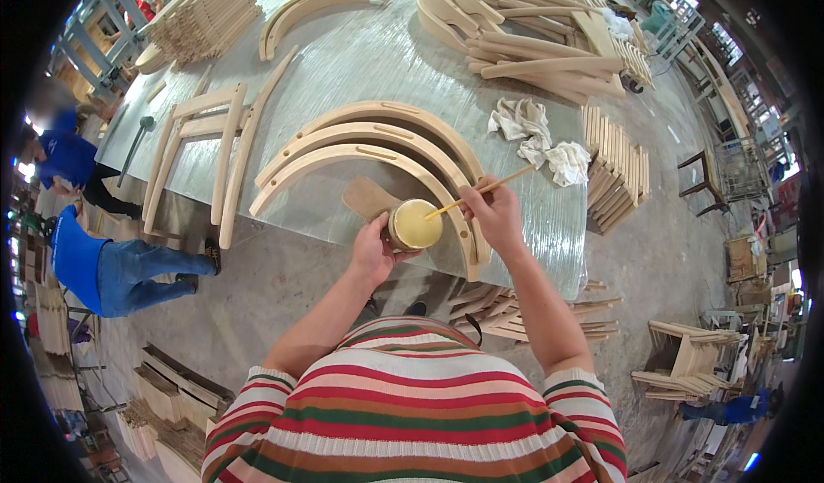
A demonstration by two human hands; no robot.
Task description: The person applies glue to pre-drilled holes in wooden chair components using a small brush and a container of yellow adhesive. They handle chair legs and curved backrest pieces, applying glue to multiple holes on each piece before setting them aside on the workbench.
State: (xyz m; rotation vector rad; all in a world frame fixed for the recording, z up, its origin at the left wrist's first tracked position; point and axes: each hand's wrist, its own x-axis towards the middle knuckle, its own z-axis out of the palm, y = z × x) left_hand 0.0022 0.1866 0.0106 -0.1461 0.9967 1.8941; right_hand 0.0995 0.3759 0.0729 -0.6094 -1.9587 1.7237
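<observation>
Standing over the big grey table [360, 54], you have three curved wooden arches [360, 144] laid nested in front of you, with a ladder-like chair frame [202, 152] to their left, another arch and a stack of slats at the far left corner, and a heap of bent parts [524, 32] at the far right. Two white rags [536, 135] lie just beyond your right hand. Your left hand [373, 251] has its grip wrapped round a small round cup [415, 224] of pale yellow glue, held just above the near edge of the table and over the nearest arch. Your right hand [493, 212] pinches a thin wooden stick [481, 193] narrowly between the fingers, its tip dipped in the cup. Judging by how things lie, the gluing looks barely begun: no wet glue shows on any arch, and all three lie loose and unjoined, so spreading and assembly appear to be left. You cannot tell whether the slots in the arches hold glue, since they are too small to read. A brown flat piece [367, 196] sits partly behind the cup, its shape unclear. Wooden parts under the table are cut off by its edge, and a person in blue at the far left is only partly in view.
</observation>
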